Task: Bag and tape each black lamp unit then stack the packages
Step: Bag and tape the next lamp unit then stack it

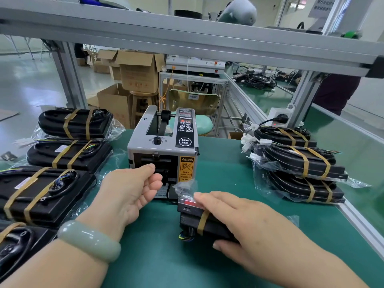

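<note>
One tape band (202, 222) crosses the bagged lamp unit (188, 220), which lies on the green table (162, 256) just my side of the tape dispenser (164, 142) at 12 o'clock. My right hand (245, 223) grips it, fingers laid over the top and thumb hooked under the near edge. My left hand (128, 190) is at the dispenser's outlet (158, 163), fingers loosely curled, thumb toward the slot; I can make out no tape in it. Risks noted: the caution label (187, 169) warns against fingers in the outlet, and my thumb is close to it. The bag's loose end (185, 187) stands up unfolded at the unit's 12 o'clock end, close to the dispenser; a second band laid without folding it would likely leave the bag gaping. The wires (186, 235) poke out at the unit's 7 o'clock corner and could snag. The finished stack (301, 165) at 3 o'clock sits stepped and near the table's edge; one more package could tip it.
</note>
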Demonstrator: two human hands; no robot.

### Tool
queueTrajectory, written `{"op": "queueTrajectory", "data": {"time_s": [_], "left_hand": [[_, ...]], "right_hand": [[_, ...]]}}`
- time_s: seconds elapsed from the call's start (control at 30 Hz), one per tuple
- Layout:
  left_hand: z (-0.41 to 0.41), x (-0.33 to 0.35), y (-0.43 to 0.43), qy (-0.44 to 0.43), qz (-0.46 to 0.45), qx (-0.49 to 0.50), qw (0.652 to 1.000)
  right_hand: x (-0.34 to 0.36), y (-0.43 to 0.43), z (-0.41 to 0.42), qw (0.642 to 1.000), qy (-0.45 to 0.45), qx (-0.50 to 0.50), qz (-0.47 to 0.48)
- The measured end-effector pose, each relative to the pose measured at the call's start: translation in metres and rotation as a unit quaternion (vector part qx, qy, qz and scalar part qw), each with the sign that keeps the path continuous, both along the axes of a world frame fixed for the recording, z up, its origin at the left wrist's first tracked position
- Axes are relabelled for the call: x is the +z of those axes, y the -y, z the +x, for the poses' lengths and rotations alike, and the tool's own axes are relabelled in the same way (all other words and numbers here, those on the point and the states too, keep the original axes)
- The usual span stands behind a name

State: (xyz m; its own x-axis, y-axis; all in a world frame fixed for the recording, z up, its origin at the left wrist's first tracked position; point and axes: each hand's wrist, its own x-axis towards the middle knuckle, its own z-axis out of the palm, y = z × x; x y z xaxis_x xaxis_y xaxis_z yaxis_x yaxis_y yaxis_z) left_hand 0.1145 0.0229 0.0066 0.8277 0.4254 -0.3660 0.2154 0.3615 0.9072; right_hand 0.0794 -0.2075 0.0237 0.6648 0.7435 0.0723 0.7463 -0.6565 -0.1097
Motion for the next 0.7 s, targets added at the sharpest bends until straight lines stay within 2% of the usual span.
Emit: {"op": "queueTrajectory", "data": {"time_s": [0.7], "left_hand": [[0.008,0.001,0.003,-0.023,0.068,0.039,0.997]], "right_hand": [[-0.006,-0.009,-0.013,0.999,0.026,-0.032,0.029]]}}
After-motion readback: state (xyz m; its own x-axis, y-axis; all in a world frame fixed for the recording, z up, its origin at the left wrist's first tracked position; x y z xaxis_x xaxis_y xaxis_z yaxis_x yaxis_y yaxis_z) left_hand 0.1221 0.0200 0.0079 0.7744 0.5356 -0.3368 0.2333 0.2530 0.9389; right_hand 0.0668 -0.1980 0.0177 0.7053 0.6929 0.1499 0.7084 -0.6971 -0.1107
